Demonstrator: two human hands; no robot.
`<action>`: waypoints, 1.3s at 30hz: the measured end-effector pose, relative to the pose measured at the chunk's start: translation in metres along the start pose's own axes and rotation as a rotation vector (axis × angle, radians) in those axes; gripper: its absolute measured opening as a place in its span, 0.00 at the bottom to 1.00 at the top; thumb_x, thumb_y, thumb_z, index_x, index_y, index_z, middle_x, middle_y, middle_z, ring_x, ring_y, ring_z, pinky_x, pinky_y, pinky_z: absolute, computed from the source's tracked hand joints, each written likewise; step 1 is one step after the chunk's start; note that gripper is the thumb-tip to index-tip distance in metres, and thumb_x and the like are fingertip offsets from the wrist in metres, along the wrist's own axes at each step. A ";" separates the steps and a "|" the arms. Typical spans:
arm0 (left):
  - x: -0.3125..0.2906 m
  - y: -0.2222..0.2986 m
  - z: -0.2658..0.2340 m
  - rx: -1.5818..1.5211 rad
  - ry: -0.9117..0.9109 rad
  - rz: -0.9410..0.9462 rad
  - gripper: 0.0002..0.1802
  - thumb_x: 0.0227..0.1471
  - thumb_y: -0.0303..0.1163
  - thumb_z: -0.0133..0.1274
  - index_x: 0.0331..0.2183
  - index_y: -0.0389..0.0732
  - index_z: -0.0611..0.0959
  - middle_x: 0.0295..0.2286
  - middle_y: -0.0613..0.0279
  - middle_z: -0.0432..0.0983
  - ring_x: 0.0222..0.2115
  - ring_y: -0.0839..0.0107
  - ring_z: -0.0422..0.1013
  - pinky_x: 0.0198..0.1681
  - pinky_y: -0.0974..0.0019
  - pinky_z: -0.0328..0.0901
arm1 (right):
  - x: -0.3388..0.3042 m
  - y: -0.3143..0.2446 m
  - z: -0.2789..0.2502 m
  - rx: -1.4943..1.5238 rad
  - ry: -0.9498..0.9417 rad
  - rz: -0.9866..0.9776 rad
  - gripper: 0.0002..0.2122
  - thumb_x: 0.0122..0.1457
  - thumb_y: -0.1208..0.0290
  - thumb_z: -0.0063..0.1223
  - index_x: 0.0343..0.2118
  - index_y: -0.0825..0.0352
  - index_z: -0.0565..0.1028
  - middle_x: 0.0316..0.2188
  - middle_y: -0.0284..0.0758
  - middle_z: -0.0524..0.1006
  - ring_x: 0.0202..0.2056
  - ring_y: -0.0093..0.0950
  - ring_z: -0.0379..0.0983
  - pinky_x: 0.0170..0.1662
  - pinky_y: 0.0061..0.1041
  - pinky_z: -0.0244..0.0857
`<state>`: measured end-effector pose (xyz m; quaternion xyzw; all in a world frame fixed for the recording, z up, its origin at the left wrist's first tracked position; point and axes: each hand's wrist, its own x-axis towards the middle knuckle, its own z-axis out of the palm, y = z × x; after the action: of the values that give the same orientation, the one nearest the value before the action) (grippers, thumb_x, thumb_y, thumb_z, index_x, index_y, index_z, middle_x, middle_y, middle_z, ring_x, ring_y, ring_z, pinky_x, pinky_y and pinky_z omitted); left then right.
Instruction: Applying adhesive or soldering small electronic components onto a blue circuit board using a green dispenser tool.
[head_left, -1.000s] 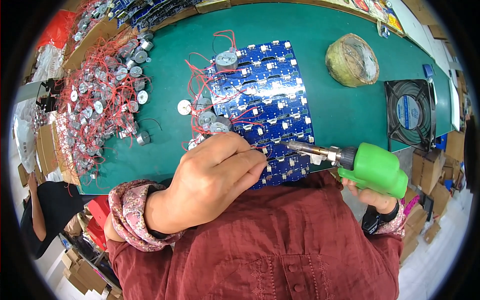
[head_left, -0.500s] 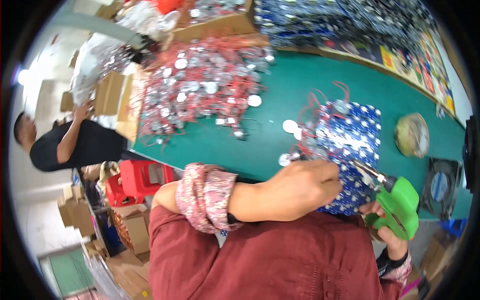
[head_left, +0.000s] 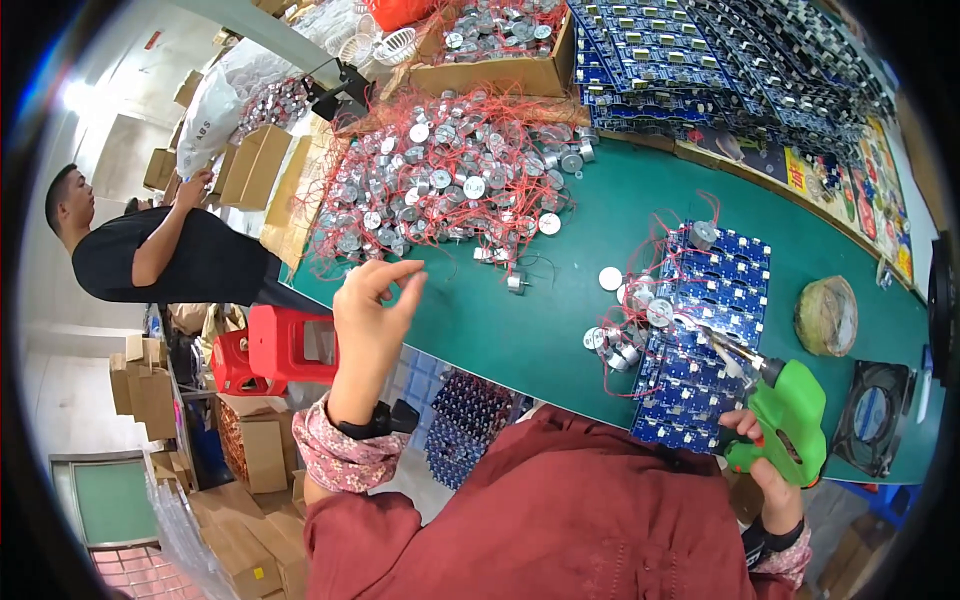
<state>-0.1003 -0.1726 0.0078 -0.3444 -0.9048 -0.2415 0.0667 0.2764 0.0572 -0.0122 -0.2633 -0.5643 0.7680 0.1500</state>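
My left hand (head_left: 372, 318) is raised at the near left edge of the pile of small round silver parts with red wires (head_left: 450, 185). Its thumb and index finger are apart, with nothing visible between them. In my right hand (head_left: 765, 465) is a green soldering gun (head_left: 790, 415), gripped by its handle. The gun's metal tip points left over a panel of blue circuit boards (head_left: 700, 385). Several of the round silver parts lie along the panel's left edge, among them a silver disc (head_left: 659, 313); their red wires loop over the boards.
Stacked blue circuit boards (head_left: 650, 60) and a cardboard box of round parts (head_left: 495, 78) line the table's back. A tape roll (head_left: 826, 315) and a black fan (head_left: 872, 415) stand at the right. Red stools (head_left: 290, 345) and a person in black (head_left: 190, 255) are at the left.
My left hand has moved left, away from the circuit boards, to the edge of the pile. My right hand still holds the soldering gun over the panel. The view has shifted slightly.
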 end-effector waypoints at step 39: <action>0.005 0.216 0.043 -0.848 -0.724 0.607 0.05 0.40 0.20 0.65 0.26 0.36 0.86 0.21 0.62 0.79 0.17 0.81 0.69 0.19 0.77 0.62 | 0.042 -0.040 0.017 -0.023 0.013 -0.350 0.22 0.51 0.82 0.61 0.50 0.66 0.70 0.43 0.32 0.74 0.40 0.21 0.74 0.37 0.17 0.69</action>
<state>0.0399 -0.0093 0.0563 -0.6417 -0.5578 -0.4177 -0.3203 0.2300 0.0786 0.0199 -0.1679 -0.6092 0.7219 0.2820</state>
